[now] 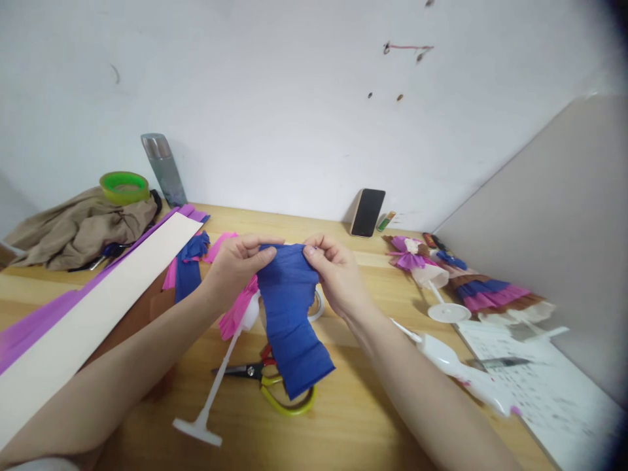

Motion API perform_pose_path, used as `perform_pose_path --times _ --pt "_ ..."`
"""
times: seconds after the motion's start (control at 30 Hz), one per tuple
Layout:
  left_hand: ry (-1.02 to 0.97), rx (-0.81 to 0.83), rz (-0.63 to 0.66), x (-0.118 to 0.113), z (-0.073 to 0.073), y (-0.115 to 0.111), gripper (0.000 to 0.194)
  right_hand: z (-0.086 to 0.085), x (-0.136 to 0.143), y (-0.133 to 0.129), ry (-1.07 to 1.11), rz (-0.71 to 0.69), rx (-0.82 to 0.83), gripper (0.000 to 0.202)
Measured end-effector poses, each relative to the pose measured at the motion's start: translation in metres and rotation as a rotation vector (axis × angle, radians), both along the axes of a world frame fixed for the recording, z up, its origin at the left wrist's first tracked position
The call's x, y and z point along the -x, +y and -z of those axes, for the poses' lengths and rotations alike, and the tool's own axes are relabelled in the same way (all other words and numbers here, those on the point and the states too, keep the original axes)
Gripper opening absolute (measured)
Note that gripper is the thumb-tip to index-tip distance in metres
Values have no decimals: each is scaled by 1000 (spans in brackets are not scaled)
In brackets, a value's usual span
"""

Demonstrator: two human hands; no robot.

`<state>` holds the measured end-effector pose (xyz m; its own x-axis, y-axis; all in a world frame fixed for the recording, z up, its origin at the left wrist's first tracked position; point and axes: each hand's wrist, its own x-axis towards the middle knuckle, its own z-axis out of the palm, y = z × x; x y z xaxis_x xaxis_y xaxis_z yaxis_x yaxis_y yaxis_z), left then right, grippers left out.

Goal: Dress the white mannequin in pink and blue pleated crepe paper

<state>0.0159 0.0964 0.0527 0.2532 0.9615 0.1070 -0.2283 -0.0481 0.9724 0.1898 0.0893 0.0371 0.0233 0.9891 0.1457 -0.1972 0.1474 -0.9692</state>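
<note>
A strip of blue crepe paper [289, 314] hangs down between my two hands, its upper edge stretched level. My left hand [240, 265] pinches the top left corner between thumb and fingers. The top right corner is gripped the same way by my right hand [336, 271]. Behind and below the strip lie scissors [289, 409] with yellow and red handles, partly hidden by the paper. A white plastic stand [210, 399] with pink crepe paper [239, 311] at its top end lies left of the strip. A white tape roll [318, 306] shows partly behind the blue paper.
Cream and purple crepe strips [122, 307] lie at left, near a brown cloth [88, 229], green tape roll [124, 188] and bottle [167, 170]. A phone [367, 212] leans on the wall. At right are paper-dressed figures [490, 288], a hot glue gun [461, 369] and a white sheet [554, 386].
</note>
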Motion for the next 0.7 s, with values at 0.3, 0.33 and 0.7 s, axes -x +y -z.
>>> perform_pose_path --times 0.3,0.33,0.7 --pt "29 -47 -77 1 0 2 12 -3 -5 2 69 -68 85 35" --pt "26 -42 -80 0 0 1 12 -4 -6 2 81 -68 91 35" --pt "-24 0 -93 -3 -3 -4 19 -7 -8 0 115 -72 81 32"
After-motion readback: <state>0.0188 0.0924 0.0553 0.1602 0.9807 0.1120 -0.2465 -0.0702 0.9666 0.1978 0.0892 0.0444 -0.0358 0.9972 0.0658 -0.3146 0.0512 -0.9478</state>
